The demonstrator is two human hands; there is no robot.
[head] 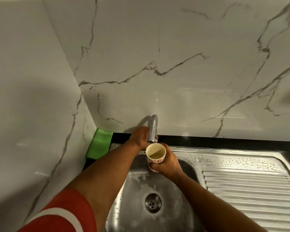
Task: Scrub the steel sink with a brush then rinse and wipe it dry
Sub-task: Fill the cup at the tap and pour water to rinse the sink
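Marble-look wall tiles [174, 47] with grey veins fill the upper two thirds of the frame. Below them the steel sink [187, 195] spans the lower right, its long axis running left to right across the frame: the basin sits at lower centre and the ribbed drainboard [248, 186] stretches off toward the right edge. Its metal is dull and wet, with whitish soapy film on the basin walls and beads of foam along the back rim and drainboard top. The round drain [153, 203] lies at the basin's bottom centre. A folded green cloth [100, 143] rests on the black counter edge at the sink's back left corner. The curved chrome tap [153, 129] rises at centre, spout pointing down.

The left hand [139, 137] reaches up from the lower left, arm extended with a red and white sleeve, fingers curled behind the tap's base; what exactly they clasp is hidden. The right hand [166, 164] comes from the lower right, fingers wrapped around a white cup [156, 155] with red flowers, held tilted under the spout above the basin, some liquid inside.
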